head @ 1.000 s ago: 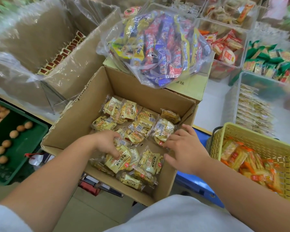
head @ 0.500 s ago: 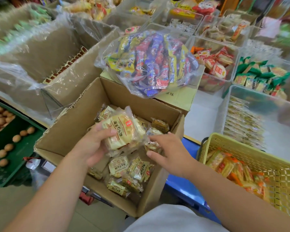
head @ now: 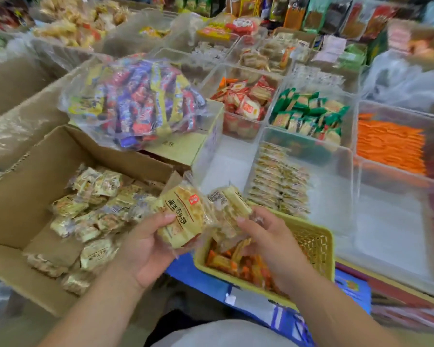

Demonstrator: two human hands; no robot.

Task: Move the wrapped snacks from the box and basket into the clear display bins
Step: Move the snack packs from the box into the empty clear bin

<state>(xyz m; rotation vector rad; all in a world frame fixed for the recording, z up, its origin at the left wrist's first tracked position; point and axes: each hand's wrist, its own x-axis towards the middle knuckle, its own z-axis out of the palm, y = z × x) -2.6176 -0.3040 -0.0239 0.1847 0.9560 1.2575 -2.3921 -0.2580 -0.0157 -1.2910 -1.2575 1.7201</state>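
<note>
The left grip [head: 145, 249] curls round a round yellow snack [head: 179, 219], thumb on its printed face. The right grip [head: 271, 236] pinches a pale, clear-wrapped bundle [head: 232, 206]. Both are held over the basket's [head: 313, 242] left rim, with the box [head: 23, 191] to the basket's left and a clear bin [head: 336, 176] behind it.

Blurred: far shelf packets [head: 336, 18]; cardboard box [head: 23, 196] cut off left.

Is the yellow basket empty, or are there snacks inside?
Not empty: orange wrapped snacks lie heaped in the bottom of the yellow basket.
</note>
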